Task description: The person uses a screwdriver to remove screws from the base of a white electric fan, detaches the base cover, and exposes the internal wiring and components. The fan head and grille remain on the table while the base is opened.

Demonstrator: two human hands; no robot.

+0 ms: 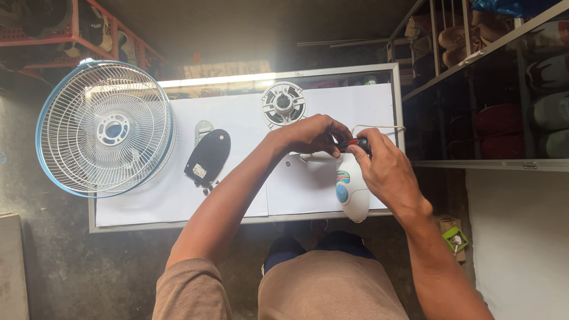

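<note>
White plastic fan base (352, 192) under both hands' grip on screwdriver (355, 143).

One white table (178, 204). On it: one wire fan guard (105, 128) at left end, one dark oval plate (208, 155), one round motor housing (284, 104), one white fan base (352, 192), few small screws (207, 188). Two hands above it.
</note>
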